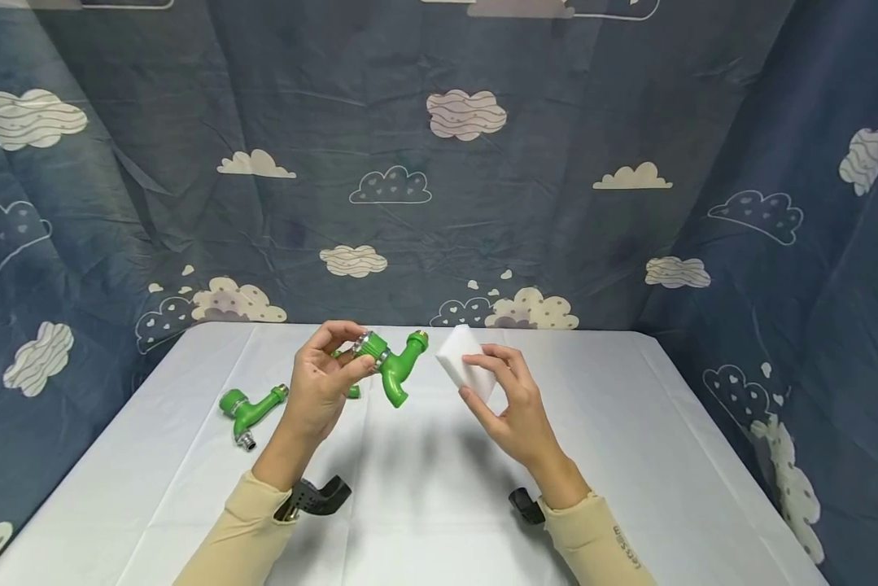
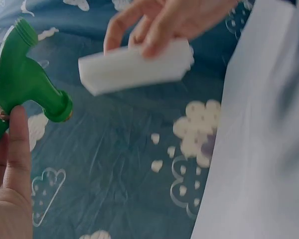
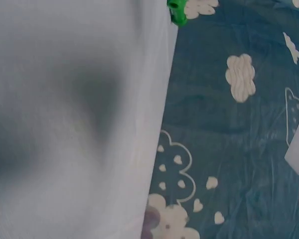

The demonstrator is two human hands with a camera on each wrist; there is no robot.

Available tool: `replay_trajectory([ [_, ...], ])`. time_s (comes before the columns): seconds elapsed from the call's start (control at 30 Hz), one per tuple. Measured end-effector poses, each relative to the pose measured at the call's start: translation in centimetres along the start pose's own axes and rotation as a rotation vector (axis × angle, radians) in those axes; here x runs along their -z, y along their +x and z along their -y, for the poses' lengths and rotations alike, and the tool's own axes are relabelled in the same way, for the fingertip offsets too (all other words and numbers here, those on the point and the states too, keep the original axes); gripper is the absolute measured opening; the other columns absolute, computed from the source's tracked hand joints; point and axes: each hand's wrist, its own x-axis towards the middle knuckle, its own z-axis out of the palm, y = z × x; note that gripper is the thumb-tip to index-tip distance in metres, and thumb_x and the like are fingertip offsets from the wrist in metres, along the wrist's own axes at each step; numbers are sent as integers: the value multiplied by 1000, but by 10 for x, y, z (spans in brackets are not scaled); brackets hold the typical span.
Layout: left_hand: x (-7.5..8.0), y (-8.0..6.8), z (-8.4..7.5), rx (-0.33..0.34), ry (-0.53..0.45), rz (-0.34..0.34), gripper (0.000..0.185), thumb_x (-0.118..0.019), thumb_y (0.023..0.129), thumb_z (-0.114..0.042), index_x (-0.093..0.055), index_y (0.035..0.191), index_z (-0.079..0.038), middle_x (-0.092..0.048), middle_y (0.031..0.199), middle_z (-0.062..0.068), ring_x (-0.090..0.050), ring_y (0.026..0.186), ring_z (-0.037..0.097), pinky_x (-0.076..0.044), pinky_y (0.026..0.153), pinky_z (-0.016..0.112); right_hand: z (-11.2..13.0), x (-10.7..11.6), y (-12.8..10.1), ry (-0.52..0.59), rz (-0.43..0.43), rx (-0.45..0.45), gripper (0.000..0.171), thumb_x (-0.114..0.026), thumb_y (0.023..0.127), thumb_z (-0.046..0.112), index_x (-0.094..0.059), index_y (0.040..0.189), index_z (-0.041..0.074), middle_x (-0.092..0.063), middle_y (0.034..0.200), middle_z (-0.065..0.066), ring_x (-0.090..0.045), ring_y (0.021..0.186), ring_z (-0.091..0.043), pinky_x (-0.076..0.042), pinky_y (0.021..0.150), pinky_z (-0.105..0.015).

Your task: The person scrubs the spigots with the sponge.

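Note:
My left hand (image 1: 321, 382) holds a green plastic tap (image 1: 390, 362) up above the table, pinching its metal-ringed end between thumb and fingers. In the left wrist view the green tap (image 2: 25, 79) shows at the upper left, beside my left fingers (image 2: 17, 149). My right hand (image 1: 508, 399) grips a white sponge block (image 1: 464, 362) just right of the tap, a small gap between them. The white sponge block (image 2: 134, 67) is seen from below in the right hand (image 2: 169, 20). A second green tap (image 1: 251, 411) lies on the white table (image 1: 629, 456) at the left.
A dark blue cloth with cloud prints (image 1: 439, 163) hangs behind and on both sides of the table. The right wrist view shows the white tabletop (image 3: 65, 124), the cloud cloth (image 3: 229, 139) and a bit of green tap (image 3: 177, 12) at the top edge.

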Motion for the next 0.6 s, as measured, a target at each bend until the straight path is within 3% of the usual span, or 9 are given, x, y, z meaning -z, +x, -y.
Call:
replay_trajectory([
  [0.1,6,4,1,17,91,-22,44,-68,92,16,-70,124,-14,-63,125,-1,-66,95,7,-64,81,21,-3,7,3,-5,-19,-30,46,-85,89,8,-71,133,16,-60,138,-15,-64,122,-31,-62,86,-44],
  [0.2,13,11,10,65,260,-31,38,-75,92,10,-69,126,-7,-64,131,0,-65,105,12,-62,84,21,-5,14,5,-12,-45,-55,47,-85,89,8,-71,133,16,-61,138,-15,-65,119,-31,-58,82,-39],
  [0.37,22,31,39,179,553,-26,40,-84,92,-7,-68,129,-5,-65,135,9,-70,119,27,-63,90,30,-10,23,5,-31,-81,-85,48,-86,89,7,-71,134,16,-62,139,-16,-65,121,-33,-54,80,-37],
  [0.6,30,59,79,317,783,-77,39,-89,90,-20,-74,125,-12,-74,127,13,-76,116,32,-65,94,45,-11,26,5,-32,-82,-98,48,-85,90,10,-71,135,16,-62,141,-15,-64,124,-33,-54,81,-38],
])
